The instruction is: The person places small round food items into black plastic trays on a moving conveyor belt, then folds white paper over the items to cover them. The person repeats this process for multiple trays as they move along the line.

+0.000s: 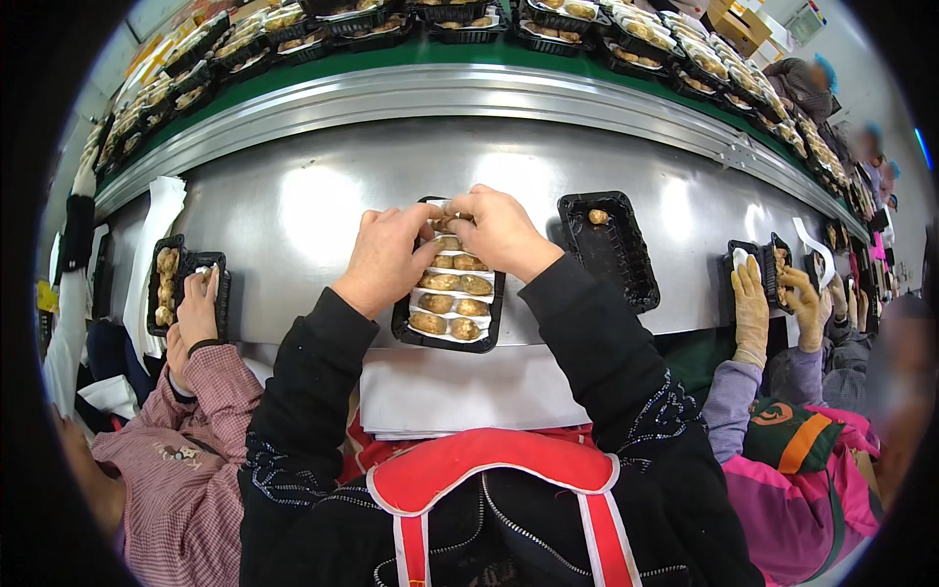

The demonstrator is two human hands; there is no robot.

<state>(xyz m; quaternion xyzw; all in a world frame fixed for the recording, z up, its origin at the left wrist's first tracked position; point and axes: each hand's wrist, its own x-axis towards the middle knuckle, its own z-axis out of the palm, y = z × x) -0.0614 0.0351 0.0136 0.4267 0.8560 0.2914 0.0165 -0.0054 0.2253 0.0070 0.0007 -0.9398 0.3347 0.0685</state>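
We are resting our bare, curled left hand (pixel 383 256) and right hand (pixel 502 233), grip unclear, at the 12-o'clock end of the rectangular black plastic tray (pixel 497 305) before us, whose brown oval produce (pixel 428 322) seems light yet bruisable, best pinched by its sides.

You can read no words, numbers or labels here. Pale marks low on your black top (pixel 293 528), at the bottom centre, are too faint to make out. The orange emblem (pixel 771 415) at lower right and the small print (pixel 179 452) at lower left give you no legible lettering.
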